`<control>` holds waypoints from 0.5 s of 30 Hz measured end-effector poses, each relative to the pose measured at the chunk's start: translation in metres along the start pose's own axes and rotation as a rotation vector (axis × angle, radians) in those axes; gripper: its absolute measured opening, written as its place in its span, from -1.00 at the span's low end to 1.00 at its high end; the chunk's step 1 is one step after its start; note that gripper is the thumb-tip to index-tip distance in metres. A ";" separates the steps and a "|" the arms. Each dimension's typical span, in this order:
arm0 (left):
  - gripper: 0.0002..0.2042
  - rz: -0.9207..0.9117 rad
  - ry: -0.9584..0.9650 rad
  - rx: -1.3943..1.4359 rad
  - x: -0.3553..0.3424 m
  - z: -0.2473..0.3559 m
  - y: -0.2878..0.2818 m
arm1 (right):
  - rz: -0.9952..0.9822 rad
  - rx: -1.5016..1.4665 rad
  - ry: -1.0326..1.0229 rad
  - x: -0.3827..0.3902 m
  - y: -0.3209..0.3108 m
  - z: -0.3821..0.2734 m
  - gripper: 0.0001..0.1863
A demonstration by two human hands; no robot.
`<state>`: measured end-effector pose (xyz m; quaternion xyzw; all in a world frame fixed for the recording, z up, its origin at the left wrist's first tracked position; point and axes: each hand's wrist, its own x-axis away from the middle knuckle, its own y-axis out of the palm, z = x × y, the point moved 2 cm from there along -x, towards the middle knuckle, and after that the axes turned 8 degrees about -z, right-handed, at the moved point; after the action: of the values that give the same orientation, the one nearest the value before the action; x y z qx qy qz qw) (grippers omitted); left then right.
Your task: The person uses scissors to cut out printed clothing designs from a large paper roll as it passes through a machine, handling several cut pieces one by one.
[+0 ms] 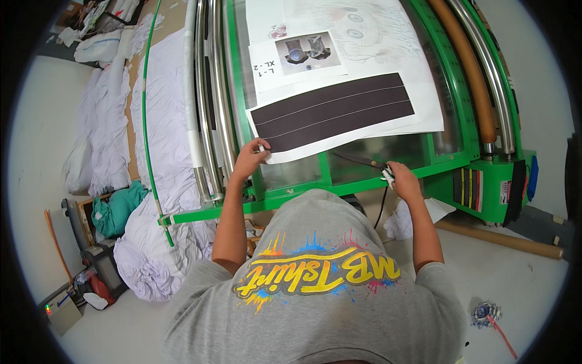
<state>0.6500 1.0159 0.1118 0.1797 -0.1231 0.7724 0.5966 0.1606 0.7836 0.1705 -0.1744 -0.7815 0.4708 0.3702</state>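
Observation:
My left hand (250,159) pinches the near left corner of a white paper sheet (339,143), which carries a wide black band (333,112) crossed by two thin pale lines. Its near edge curves slightly. My right hand (405,181) is closed around a small white-and-black tool (387,175) beside the machine's front rail. A dark, narrow piece runs leftward from that tool under the paper's edge; I cannot tell its kind. Beneath the banded sheet lie a paper with a photo of dark pouch-like items (307,51) and a larger sheet with a faint cartoon drawing (370,30).
The papers rest on a green-framed machine (324,168) with metal rollers (221,91) at left and a brown roller (473,79) at right. White fabric (160,261) is heaped at left. A cardboard tube (503,239) lies on the floor at right; a dark cable (381,208) hangs in front.

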 end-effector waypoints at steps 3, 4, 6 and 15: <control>-0.64 0.070 -0.057 -0.101 0.003 0.003 0.003 | -0.092 0.140 0.090 -0.017 -0.013 -0.008 -0.55; -0.60 0.109 -0.089 -0.150 0.005 0.010 0.006 | -0.122 0.196 0.136 -0.022 -0.012 -0.009 -0.59; -0.49 0.203 -0.111 -0.085 0.000 0.002 0.001 | -0.181 0.315 0.211 -0.037 -0.024 -0.028 -0.67; -0.58 0.130 -0.138 0.706 -0.004 0.050 0.006 | -0.686 -1.446 0.340 -0.111 -0.005 -0.180 0.13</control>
<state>0.6516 0.9907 0.1560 0.4182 0.0997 0.7898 0.4375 0.3689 0.8218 0.1793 -0.1904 -0.8353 -0.3218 0.4031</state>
